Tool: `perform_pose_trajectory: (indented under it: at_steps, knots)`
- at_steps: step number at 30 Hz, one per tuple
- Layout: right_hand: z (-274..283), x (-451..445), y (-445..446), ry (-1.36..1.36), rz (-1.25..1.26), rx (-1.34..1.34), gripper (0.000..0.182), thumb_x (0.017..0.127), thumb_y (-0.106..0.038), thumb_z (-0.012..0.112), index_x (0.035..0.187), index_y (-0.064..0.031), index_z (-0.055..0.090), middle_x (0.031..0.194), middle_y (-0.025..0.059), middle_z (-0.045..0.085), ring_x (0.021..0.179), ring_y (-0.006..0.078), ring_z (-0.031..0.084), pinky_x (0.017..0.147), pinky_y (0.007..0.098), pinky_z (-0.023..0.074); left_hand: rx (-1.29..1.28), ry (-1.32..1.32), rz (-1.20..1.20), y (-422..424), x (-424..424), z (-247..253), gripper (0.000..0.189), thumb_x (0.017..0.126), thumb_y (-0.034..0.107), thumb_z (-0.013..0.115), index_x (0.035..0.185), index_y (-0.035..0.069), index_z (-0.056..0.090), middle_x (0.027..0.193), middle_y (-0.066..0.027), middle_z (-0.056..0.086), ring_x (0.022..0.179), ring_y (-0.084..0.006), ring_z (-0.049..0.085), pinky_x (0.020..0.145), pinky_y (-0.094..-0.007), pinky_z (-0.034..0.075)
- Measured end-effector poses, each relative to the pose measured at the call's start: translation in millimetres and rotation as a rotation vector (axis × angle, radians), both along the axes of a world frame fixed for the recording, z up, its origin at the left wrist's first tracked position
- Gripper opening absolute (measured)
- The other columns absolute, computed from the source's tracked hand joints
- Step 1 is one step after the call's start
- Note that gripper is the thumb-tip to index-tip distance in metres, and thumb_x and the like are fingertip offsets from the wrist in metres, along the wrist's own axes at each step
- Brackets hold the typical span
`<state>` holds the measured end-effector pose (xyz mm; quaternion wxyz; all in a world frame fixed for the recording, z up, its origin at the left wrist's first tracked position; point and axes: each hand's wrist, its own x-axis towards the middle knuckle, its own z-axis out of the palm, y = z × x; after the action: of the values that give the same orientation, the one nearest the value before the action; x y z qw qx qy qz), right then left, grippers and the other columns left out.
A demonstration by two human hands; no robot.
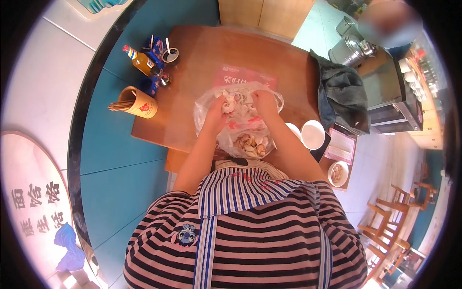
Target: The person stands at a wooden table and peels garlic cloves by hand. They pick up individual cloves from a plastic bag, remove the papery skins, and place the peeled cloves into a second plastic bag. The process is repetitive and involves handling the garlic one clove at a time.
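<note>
A clear plastic bag (200,112) lies spread on the wooden table before me, holding a pile of white garlic skins (245,99). At its left side my left hand (216,113) has its fingers closed around a clump of papery garlic skin (228,104). My right hand (265,103) reaches into the right side of the pile, fingertips bent down among the skins; whether they grip anything is hidden. Nearer my body, unpeeled garlic cloves (252,144) sit in the bag's near part, below both hands.
A pink printed sheet (245,74) lies under the bag on the table (195,47). Left stand a chopstick holder (139,103), a bottle (142,63) and a small dark bowl (170,56). Right are white paper cups (312,134), a cup of cloves (338,174) and a dark jacket (341,86).
</note>
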<state>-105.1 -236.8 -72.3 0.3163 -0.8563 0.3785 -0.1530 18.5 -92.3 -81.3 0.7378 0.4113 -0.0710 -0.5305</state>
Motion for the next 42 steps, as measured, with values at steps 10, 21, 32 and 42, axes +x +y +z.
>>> perform_pose_trajectory:
  at_steps: [10,21,32,42]
  knots:
    - [23,16,47,-0.244,0.150,-0.011,0.027,0.084,-0.028,0.058,0.097,-0.0062,0.066,0.091,0.0134,0.064,0.076,0.0300,0.062,0.069,0.0373,0.0489,-0.092,-0.052,0.056,-2,-8,4,0.030,0.096,0.018,0.042,0.124,0.005,0.044,0.116,-0.0069,0.051,0.108,-0.0165,0.050,0.092,-0.0322,0.041]
    - [24,18,48,-0.088,0.060,0.016,0.016,0.077,-0.021,0.059,0.076,-0.0052,0.062,0.073,0.0139,0.061,0.069,0.0305,0.059,0.062,0.0393,0.0463,0.164,-0.531,0.073,-11,-19,16,0.031,0.094,0.017,0.047,0.124,0.012,0.047,0.108,-0.0081,0.054,0.101,-0.0128,0.049,0.087,-0.0253,0.040]
    - [-13,13,5,-0.242,-0.178,1.013,0.017,0.074,-0.020,0.062,0.075,-0.0037,0.062,0.069,0.0068,0.060,0.065,0.0129,0.056,0.057,0.0274,0.0432,0.150,-0.397,0.077,-1,5,18,0.032,0.098,0.025,0.037,0.115,0.002,0.050,0.107,-0.0107,0.056,0.091,-0.0179,0.057,0.069,-0.0302,0.051]
    - [31,13,22,0.237,0.031,-0.058,0.024,0.079,-0.025,0.062,0.092,-0.0060,0.067,0.088,0.0150,0.066,0.085,0.0308,0.062,0.072,0.0394,0.0490,0.049,-0.236,0.140,0,8,12,0.034,0.097,0.024,0.042,0.122,0.003,0.048,0.113,-0.0100,0.054,0.103,-0.0203,0.054,0.086,-0.0369,0.050]
